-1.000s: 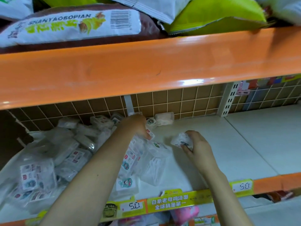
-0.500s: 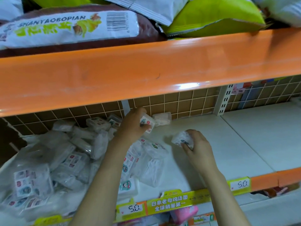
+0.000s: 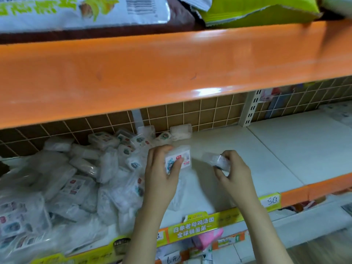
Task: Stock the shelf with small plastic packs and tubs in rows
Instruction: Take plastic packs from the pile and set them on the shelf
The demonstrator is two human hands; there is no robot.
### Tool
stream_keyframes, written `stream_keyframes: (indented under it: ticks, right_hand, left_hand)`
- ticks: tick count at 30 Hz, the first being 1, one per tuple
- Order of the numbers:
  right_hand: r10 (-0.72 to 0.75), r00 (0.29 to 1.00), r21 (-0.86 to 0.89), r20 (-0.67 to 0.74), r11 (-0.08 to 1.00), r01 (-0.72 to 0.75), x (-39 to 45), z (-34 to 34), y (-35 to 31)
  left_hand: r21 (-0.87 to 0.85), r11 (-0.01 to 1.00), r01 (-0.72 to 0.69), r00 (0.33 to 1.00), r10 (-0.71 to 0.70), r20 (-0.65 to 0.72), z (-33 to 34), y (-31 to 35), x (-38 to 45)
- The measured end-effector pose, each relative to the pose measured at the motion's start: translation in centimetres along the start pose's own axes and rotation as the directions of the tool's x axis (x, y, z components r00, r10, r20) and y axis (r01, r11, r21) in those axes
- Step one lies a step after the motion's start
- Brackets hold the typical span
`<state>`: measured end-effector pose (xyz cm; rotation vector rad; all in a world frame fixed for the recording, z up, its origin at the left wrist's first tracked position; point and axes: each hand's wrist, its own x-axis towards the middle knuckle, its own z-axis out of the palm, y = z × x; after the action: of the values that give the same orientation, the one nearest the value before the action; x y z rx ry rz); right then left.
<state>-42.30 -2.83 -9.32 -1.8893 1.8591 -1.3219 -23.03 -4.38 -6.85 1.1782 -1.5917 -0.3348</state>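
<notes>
A: Your left hand (image 3: pixel 162 174)?
B: Its grip pinches a labelled pack (image 3: pixel 178 159).
A: Right hand (image 3: pixel 233 171)?
B: At 3 o'clock of the left, grasping a clear tub (image 3: pixel 215 161) above the shelf (image 3: pixel 266 149).

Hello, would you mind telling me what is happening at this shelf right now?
A person is stocking a white shelf with small plastic packs. The left hand holds a labelled pack, and the right hand holds a clear tub, both just above the shelf. A loose heap of packs fills the left side. Two tubs already stand against the tiled back wall. The right part of the shelf holds none yet.
</notes>
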Motion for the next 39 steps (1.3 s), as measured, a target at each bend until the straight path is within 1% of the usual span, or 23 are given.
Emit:
stream_keyframes:
  ticks: [3,6,8,10,12,14,16,18,20,22,27,30,34,37,39]
  right_hand:
    - [-0.008,0.999,0.027,0.032,1.0,0.008,-0.3,-1.4,1.0]
    - [-0.002,1.0,0.027,0.028,1.0,0.001,-0.2,-2.9,2.8]
    - [0.004,1.0,0.039,0.028,0.999,-0.005,0.3,-4.1,4.4]
    - [0.032,0.998,0.107,0.057,0.994,-0.038,0.9,-5.8,6.2]
    - [0.032,0.993,0.175,0.11,0.983,-0.051,1.4,-7.8,7.8]
    - [-0.034,0.99,0.177,0.14,0.984,0.009,2.2,-9.9,9.5]
    - [-0.077,0.983,0.138,0.169,0.989,0.054,2.8,-11.7,11.2]
    - [-0.056,0.979,0.136,0.198,0.99,0.029,3.1,-13.0,12.6]
    - [-0.009,0.973,0.169,0.232,0.985,-0.031,3.1,-14.0,13.7]
    - [0.017,0.964,0.19,0.267,0.979,-0.07,3.1,-14.7,14.5]
    - [0.038,0.947,0.207,0.319,0.972,-0.109,3.4,-15.1,15.1]
    - [0.055,0.949,0.21,0.31,0.97,-0.125,3.6,-14.9,14.8]
    - [0.08,0.949,0.203,0.304,0.968,-0.146,3.8,-14.5,14.5]
    - [0.098,0.947,0.182,0.306,0.97,-0.159,3.8,-14.4,14.5]
    - [0.111,0.946,0.195,0.305,0.965,-0.176,4.0,-14.4,14.9]
  left_hand:
    - [0.021,1.0,-0.004,1.0,0.004,0.011,1.1,0.6,-0.8]
    - [0.034,0.999,-0.018,0.999,0.016,0.04,2.4,1.5,-1.7]
    - [0.071,0.997,0.008,0.999,-0.01,0.033,3.8,2.1,-2.1]
    - [0.103,0.993,0.06,0.998,-0.062,0.016,5.6,3.1,-2.3]
    - [0.095,0.985,0.143,0.989,-0.146,0.02,7.8,4.6,-2.6]
    - [0.08,0.97,0.229,0.972,-0.232,0.033,10.0,6.3,-3.1]
    - [0.095,0.952,0.29,0.954,-0.296,0.048,12.2,7.7,-3.6]
    - [0.142,0.935,0.326,0.939,-0.338,0.067,13.9,8.8,-4.4]
    - [0.174,0.922,0.346,0.93,-0.361,0.068,15.0,9.7,-5.1]
    - [0.188,0.919,0.347,0.93,-0.363,0.053,15.8,10.4,-5.6]
    - [0.203,0.929,0.309,0.949,-0.316,0.003,16.0,11.1,-5.7]
    - [0.219,0.934,0.283,0.958,-0.286,-0.019,15.5,10.8,-5.5]
    - [0.289,0.924,0.252,0.967,-0.247,-0.055,14.8,9.7,-4.9]
    - [0.34,0.91,0.236,0.971,-0.233,-0.051,14.7,8.6,-4.6]
    - [0.344,0.907,0.241,0.969,-0.242,-0.041,14.9,8.3,-4.6]
